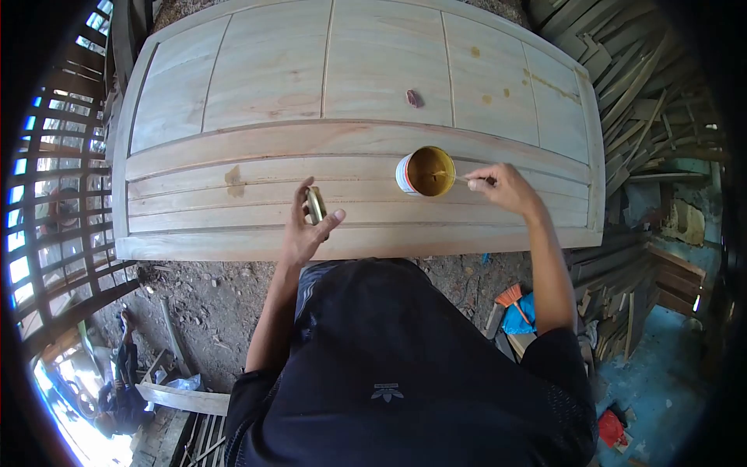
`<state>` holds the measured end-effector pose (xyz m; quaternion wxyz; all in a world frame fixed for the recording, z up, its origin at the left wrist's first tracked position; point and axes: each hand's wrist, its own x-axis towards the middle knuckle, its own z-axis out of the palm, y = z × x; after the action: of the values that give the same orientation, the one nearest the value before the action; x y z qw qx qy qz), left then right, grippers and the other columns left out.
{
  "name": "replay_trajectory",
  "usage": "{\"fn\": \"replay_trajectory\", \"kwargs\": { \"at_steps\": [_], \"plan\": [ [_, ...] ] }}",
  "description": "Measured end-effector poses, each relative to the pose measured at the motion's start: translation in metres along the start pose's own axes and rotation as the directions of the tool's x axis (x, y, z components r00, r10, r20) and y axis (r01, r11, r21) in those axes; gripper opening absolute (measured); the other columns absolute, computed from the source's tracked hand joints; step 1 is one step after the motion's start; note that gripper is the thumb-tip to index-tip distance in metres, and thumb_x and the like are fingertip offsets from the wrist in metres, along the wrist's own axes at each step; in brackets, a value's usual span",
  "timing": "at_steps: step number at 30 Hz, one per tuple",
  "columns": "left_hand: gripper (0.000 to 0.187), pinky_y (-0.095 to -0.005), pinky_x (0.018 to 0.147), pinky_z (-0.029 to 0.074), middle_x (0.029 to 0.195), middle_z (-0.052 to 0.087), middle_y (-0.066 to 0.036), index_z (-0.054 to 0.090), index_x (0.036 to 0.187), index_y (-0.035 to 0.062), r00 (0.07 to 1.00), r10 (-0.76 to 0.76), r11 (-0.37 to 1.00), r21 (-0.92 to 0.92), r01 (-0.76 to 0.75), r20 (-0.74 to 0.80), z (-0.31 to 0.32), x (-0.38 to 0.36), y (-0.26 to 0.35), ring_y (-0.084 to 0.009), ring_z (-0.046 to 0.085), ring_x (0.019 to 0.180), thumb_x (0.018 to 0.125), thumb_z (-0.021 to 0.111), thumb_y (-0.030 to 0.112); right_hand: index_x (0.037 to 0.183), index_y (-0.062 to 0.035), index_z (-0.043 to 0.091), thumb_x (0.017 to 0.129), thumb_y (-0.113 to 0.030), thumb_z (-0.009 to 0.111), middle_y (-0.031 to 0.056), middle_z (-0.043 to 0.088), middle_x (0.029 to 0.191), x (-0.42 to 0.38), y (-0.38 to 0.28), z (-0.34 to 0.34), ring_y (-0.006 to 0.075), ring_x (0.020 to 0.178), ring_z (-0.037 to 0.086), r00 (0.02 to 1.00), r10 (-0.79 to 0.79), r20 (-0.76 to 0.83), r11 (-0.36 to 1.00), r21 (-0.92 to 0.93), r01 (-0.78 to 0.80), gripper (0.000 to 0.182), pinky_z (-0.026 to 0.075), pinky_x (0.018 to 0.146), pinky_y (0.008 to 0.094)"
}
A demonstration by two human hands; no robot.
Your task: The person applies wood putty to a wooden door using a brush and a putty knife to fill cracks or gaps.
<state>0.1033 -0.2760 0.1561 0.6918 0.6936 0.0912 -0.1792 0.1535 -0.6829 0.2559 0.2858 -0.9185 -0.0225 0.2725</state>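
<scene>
A paint can [403, 176] with a white and red label stands on the wooden door panel [264, 62], holding a yellow-brown substance. My right hand [504, 187] is at the can's right side, fingers pinched on a thin stick [461, 178] that reaches over the rim into the can. To the left of the can, my left hand [308, 227] is raised over the panel's near edge. Its fingers and thumb curve around a small gold-coloured metal tin [315, 204], tilted nearly edge-on to me.
A small reddish-brown lump [414, 99] lies beyond the can. Brownish smears [234, 180] mark the panel in places. Planks are stacked along the right [638, 86]. A slatted wall [58, 171] runs down the left. An orange brush [510, 296] sits by a blue bag [520, 315] below.
</scene>
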Motion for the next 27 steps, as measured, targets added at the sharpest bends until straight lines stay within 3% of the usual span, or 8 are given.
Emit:
{"fn": "replay_trajectory", "kwargs": {
  "at_steps": [1, 4, 9, 11, 15, 21, 23, 27],
  "plan": [
    [0.098, -0.0399, 0.088, 0.056, 0.138, 0.052, -0.027, 0.035, 0.154, 0.0061, 1.000, 0.004, 1.000, 0.005, -0.004, -0.007, 0.006, 0.005, -0.002, -0.0291, 0.056, 0.120, 0.080, 0.088, 0.038, 0.110, -0.0054, 0.075, 0.091, -0.015, 0.068, 0.0157, 0.070, 0.082, -0.003, 0.004, 0.012, 0.0300, 0.071, 0.065, 1.000, -0.009, 0.000, 1.000, 0.003, 0.009, 0.022, 0.052, 0.068, 0.0377],
    [0.102, -0.0466, 0.111, 0.042, 0.140, 0.052, -0.026, 0.038, 0.152, 0.0028, 0.994, 0.070, 0.990, 0.120, -0.080, 0.088, 0.023, 0.017, 0.002, -0.0360, 0.050, 0.133, 0.076, 0.090, 0.046, 0.113, -0.0096, 0.076, 0.093, -0.017, 0.069, 0.0098, 0.068, 0.091, -0.008, 0.008, 0.051, 0.0309, 0.079, 0.066, 0.925, -0.201, -0.323, 0.976, -0.148, 0.160, 0.022, 0.053, 0.071, 0.0417],
    [0.109, -0.0467, 0.111, 0.045, 0.142, 0.052, -0.030, 0.039, 0.152, 0.0030, 0.966, 0.159, 0.899, 0.375, -0.226, 0.203, 0.048, 0.029, 0.026, -0.0402, 0.052, 0.135, 0.073, 0.087, 0.059, 0.108, -0.0127, 0.076, 0.094, -0.014, 0.064, 0.0079, 0.065, 0.093, 0.013, -0.008, 0.064, 0.0291, 0.090, 0.067, 0.886, -0.303, -0.351, 0.922, -0.344, 0.179, 0.020, 0.056, 0.078, 0.0441],
    [0.110, -0.0472, 0.108, 0.047, 0.140, 0.053, -0.029, 0.039, 0.152, 0.0040, 0.952, 0.156, 0.875, 0.411, -0.257, 0.264, 0.056, 0.031, 0.031, -0.0418, 0.055, 0.131, 0.071, 0.087, 0.061, 0.110, -0.0126, 0.077, 0.084, -0.006, 0.067, 0.0064, 0.067, 0.093, 0.018, -0.017, 0.060, 0.0284, 0.091, 0.066, 0.909, -0.362, -0.206, 0.733, -0.666, 0.142, 0.029, 0.055, 0.077, 0.0413],
    [0.113, -0.0477, 0.106, 0.049, 0.139, 0.054, -0.029, 0.039, 0.152, 0.0047, 0.941, 0.191, 0.847, 0.438, -0.302, 0.280, 0.061, 0.033, 0.027, -0.0420, 0.057, 0.129, 0.069, 0.087, 0.064, 0.106, -0.0145, 0.078, 0.086, -0.005, 0.060, 0.0027, 0.067, 0.092, -0.004, -0.033, 0.048, 0.0245, 0.091, 0.066, 0.891, -0.371, -0.261, 0.718, -0.689, 0.097, 0.028, 0.058, 0.078, 0.0377],
    [0.117, -0.0489, 0.107, 0.049, 0.141, 0.051, -0.029, 0.036, 0.153, 0.0051, 0.950, 0.135, 0.840, 0.475, -0.261, 0.282, 0.073, 0.038, 0.027, -0.0420, 0.057, 0.128, 0.067, 0.087, 0.066, 0.106, -0.0140, 0.078, 0.078, 0.001, 0.066, 0.0009, 0.067, 0.089, -0.019, 0.001, 0.081, 0.0229, 0.086, 0.064, 0.654, -0.510, -0.558, 0.808, -0.571, 0.143, 0.034, 0.056, 0.076, 0.0366],
    [0.119, -0.0495, 0.109, 0.048, 0.143, 0.050, -0.029, 0.035, 0.153, 0.0042, 0.941, 0.138, 0.824, 0.492, -0.281, 0.308, 0.080, 0.040, 0.029, -0.0424, 0.056, 0.130, 0.066, 0.087, 0.066, 0.105, -0.0131, 0.077, 0.071, 0.005, 0.069, 0.0014, 0.068, 0.091, -0.016, 0.016, 0.104, 0.0236, 0.086, 0.065, 0.495, -0.521, -0.695, 0.837, -0.528, 0.140, 0.039, 0.056, 0.076, 0.0370],
    [0.120, -0.0500, 0.112, 0.045, 0.144, 0.049, -0.028, 0.035, 0.153, 0.0030, 0.937, 0.148, 0.813, 0.500, -0.298, 0.317, 0.096, 0.047, 0.028, -0.0426, 0.050, 0.136, 0.066, 0.087, 0.067, 0.111, -0.0106, 0.076, 0.067, 0.009, 0.070, 0.0048, 0.069, 0.094, -0.010, 0.033, 0.126, 0.0265, 0.087, 0.066, 0.437, -0.487, -0.756, 0.868, -0.477, 0.140, 0.048, 0.056, 0.077, 0.0393]
  ]
}}
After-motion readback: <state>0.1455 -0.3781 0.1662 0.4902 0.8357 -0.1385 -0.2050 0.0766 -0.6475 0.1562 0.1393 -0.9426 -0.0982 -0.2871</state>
